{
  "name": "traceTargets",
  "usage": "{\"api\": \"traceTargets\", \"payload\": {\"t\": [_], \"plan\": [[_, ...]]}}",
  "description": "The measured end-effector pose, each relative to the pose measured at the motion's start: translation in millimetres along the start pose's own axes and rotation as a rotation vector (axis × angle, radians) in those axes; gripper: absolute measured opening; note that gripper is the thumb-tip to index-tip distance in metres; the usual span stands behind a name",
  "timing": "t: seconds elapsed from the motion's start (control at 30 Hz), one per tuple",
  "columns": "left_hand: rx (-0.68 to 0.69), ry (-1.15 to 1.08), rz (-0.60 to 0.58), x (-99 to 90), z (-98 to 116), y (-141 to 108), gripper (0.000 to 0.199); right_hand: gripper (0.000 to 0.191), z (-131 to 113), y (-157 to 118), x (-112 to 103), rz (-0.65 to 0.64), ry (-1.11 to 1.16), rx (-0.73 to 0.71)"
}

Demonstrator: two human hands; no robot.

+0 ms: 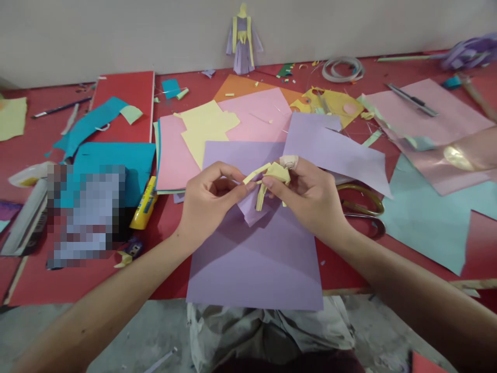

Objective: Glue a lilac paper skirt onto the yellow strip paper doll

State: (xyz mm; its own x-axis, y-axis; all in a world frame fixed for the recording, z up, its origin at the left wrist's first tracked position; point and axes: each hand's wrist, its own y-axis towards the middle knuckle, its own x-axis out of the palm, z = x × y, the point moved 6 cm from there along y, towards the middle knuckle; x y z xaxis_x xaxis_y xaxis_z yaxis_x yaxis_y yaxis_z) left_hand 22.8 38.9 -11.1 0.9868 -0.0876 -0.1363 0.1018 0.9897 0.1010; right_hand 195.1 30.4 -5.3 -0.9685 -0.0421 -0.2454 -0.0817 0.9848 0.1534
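Between my two hands is a small folded paper figure [254, 210] in purple and pale yellow, held above a large purple sheet [252, 264]. My left hand [209, 197] is closed, thumb and fingers pinching the figure's left side by a narrow yellow strip [257, 173]. Closed round the yellow folded part [278, 172] at the other side is my right hand [312, 189], with a pale wrapping on one finger. My fingers hide part of the figure. Against the wall stands a similar purple and yellow paper doll [243, 44].
Scissors [363, 199] lie right of my right hand, partly under a purple sheet [337, 140]. A yellow glue stick [144, 203] lies to the left. Pink sheets [171, 155], a cutter knife [413, 99] and clear tape [344, 70] lie behind. Another person's arm [476, 150] reaches in from the right.
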Motion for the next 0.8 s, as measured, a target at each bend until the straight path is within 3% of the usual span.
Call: {"api": "traceTargets", "payload": {"t": [0.23,0.4,0.57,0.8], "plan": [[-0.042,-0.031,-0.111,4.1,-3,3,0.024,0.022,5,3,0,0.006,0.093,0.06],[-0.001,-0.033,-0.211,9.7,1,2,0.016,0.021,4,1,1,0.007,0.08,0.06],[0.018,-0.026,-0.167,6.6,2,2,0.01,0.013,-1,0,0,0.023,-0.006,-0.025],[0.05,-0.024,-0.125,4.8,5,2,0.007,0.013,0,1,1,-0.002,0.008,-0.027]]}}
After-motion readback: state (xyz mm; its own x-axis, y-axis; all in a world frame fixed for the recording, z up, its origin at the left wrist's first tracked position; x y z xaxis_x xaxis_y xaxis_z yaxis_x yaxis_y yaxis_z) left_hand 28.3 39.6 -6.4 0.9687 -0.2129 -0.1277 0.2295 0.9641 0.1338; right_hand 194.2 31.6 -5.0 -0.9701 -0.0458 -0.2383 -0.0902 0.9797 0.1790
